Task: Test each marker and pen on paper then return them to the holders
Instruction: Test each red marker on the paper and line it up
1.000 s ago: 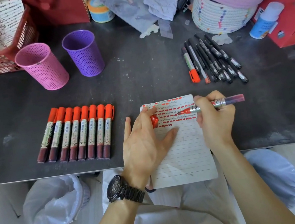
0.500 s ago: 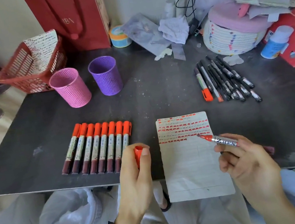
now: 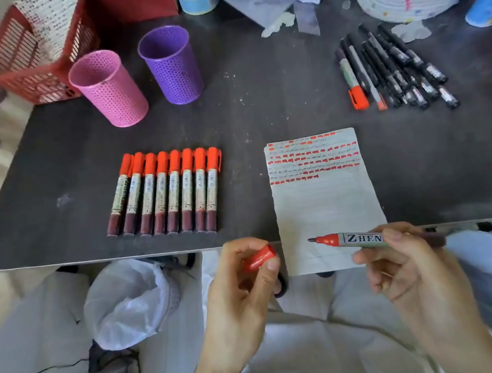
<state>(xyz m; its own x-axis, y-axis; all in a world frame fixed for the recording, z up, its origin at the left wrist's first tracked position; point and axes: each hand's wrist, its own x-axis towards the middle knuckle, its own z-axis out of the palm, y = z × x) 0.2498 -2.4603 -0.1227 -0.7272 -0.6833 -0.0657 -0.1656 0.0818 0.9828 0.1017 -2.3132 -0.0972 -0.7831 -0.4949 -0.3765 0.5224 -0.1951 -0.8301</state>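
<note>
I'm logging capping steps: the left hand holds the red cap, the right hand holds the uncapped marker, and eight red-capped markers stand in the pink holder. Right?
Not quite. The head view shows the eight red-capped markers lying in a row on the dark table, not in the pink perforated holder. The left hand does hold the red cap, the right hand the uncapped marker.

The table has a dark, matt top, dusty and speckled white. On it, the sheet is thin lined paper. Left of the sheet, the capped markers have glossy orange plastic caps and paper-like labels. Behind them, the pink holder and purple holder look like perforated mesh.
</note>
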